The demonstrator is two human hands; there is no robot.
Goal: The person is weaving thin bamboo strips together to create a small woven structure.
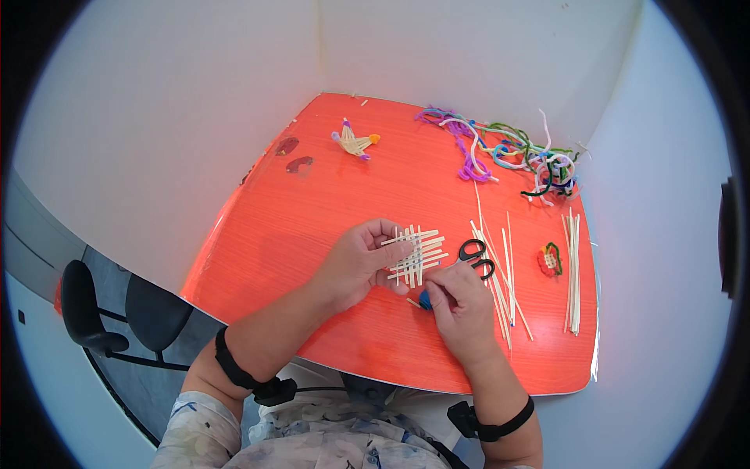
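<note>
My left hand (361,262) grips a small woven lattice (417,254) of flat pale sticks by its left side, thumb on top and fingers beneath. Close to the lattice's lower right corner is my right hand (459,306), its thumb and fingers drawn together. What they pinch, if anything, is hidden. A small round blue thing (425,300) shows beside the right thumb; its kind is unclear, and I cannot tell whether the hand touches it. Black-handled scissors (473,251) lie just beyond the right hand, their blades partly covered.
Loose pale sticks (512,270) lie right of the scissors, and a stick bundle (573,273) farther right. Between them sits a small red-and-green woven piece (550,260). Tangled coloured fuzzy strands (523,152) are at the back right. A star-shaped stick piece (356,144) rests far left on the red table (273,234).
</note>
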